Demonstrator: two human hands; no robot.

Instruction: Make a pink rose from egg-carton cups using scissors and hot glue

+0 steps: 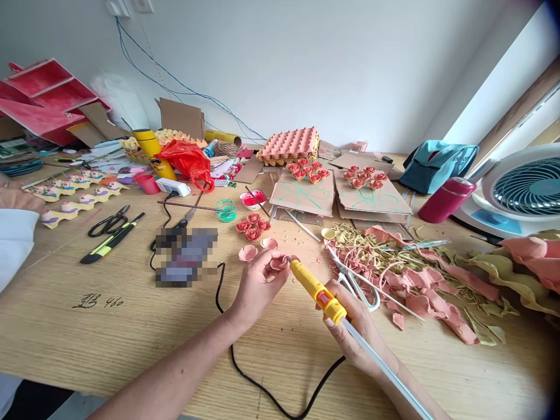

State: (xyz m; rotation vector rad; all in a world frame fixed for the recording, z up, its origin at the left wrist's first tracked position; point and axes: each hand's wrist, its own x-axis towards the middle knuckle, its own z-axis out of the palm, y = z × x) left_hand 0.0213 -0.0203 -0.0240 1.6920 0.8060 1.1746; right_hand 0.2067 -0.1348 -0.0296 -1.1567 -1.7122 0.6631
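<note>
Between the fingertips of my left hand [262,277] is a small pink egg-carton cup [280,263]. My right hand [356,321] is wrapped round a yellow hot glue gun [312,286], whose nozzle meets the cup's edge. A long clear glue stick [380,367] sticks out of the gun's back end. Just beyond my left hand lie loose pink cups [248,253]. Behind them stands a cluster of pink paper flowers [252,226] with red edges. White-handled scissors [356,280] rest right of the gun, among pink and yellow carton scraps [420,274].
Cardboard pieces [301,195] with flowers stand behind. A black cord [245,373] loops across the table front. At left lie a utility knife [109,240], black scissors [109,221] and a blurred rectangle [186,259]. A fan [525,192] and pink bottle [446,199] stand right; another person's hand [20,198] is far left.
</note>
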